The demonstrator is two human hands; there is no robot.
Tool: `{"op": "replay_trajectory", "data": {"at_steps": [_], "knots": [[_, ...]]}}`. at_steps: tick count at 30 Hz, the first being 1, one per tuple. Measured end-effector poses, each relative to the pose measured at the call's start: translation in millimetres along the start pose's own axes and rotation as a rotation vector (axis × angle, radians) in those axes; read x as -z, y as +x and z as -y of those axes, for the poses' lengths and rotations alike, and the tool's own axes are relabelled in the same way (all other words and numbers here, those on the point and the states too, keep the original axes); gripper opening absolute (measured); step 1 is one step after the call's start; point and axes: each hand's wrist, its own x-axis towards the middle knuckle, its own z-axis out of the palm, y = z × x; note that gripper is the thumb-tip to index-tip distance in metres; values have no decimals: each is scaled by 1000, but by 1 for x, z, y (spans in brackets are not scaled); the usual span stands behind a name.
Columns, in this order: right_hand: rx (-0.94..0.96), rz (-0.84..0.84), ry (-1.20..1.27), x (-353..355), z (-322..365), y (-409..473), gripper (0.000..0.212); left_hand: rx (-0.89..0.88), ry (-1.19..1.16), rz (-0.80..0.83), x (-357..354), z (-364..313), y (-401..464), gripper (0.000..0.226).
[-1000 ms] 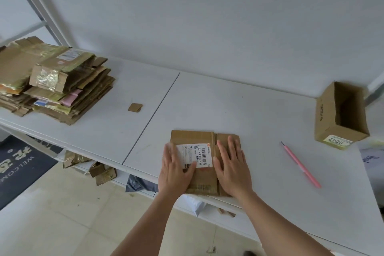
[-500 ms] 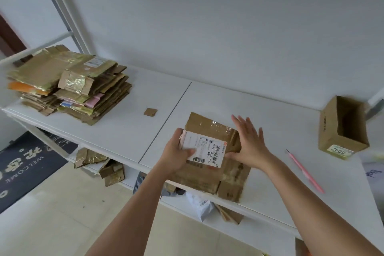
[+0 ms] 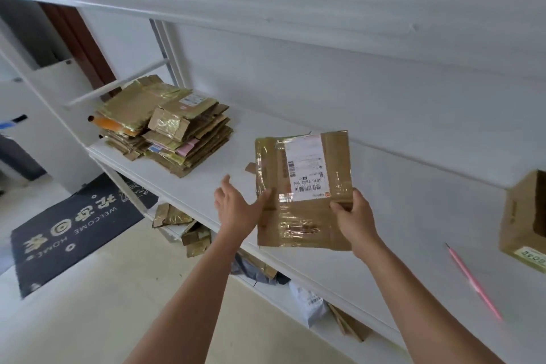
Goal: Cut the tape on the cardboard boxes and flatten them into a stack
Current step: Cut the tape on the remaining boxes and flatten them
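Note:
A flattened cardboard box (image 3: pixel 298 219) with shiny tape and a white shipping label hangs in the air above the white shelf (image 3: pixel 393 216). My right hand (image 3: pixel 354 216) pinches its right edge, thumb on the front. My left hand (image 3: pixel 236 210) is at the box's left edge; the thumb touches the cardboard and the fingers are straight and spread, off the box. A stack of flattened boxes (image 3: pixel 168 133) lies at the shelf's left end. An open-topped cardboard box (image 3: pixel 523 216) lies on its side at the far right.
A pink pen-like cutter (image 3: pixel 472 281) lies on the shelf near the right box. A small cardboard scrap (image 3: pixel 250 168) sits just left of the held box. Cardboard pieces (image 3: pixel 183 224) and grey bags (image 3: pixel 254 269) fill the lower shelf. A dark doormat (image 3: pixel 74 221) covers the floor at left.
The flattened box was pressed flat under both hands, then lifted off the shelf and turned upright. My right hand now pinches it, my left hand has loosened, and the view has swung left.

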Motion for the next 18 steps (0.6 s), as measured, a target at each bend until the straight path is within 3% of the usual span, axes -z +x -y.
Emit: {"op": "replay_trajectory", "data": {"at_steps": [2,4,8,12,16,18], "knots": [[-93,-2,112,-16,8,0,15,146,-132,143,9,12,-2,91],[-158,26,214,-35,15,1,15,221,-310,248,20,23,-2,67],[-232,68,254,-77,26,1,16,241,-563,271,47,46,15,23],[-157,31,215,-128,47,5,19,163,-612,201,81,61,54,11],[20,-45,144,-193,73,0,59,110,-566,192,121,86,113,10],[88,-37,116,-231,86,-4,62,101,-550,185,147,98,142,7]]}}
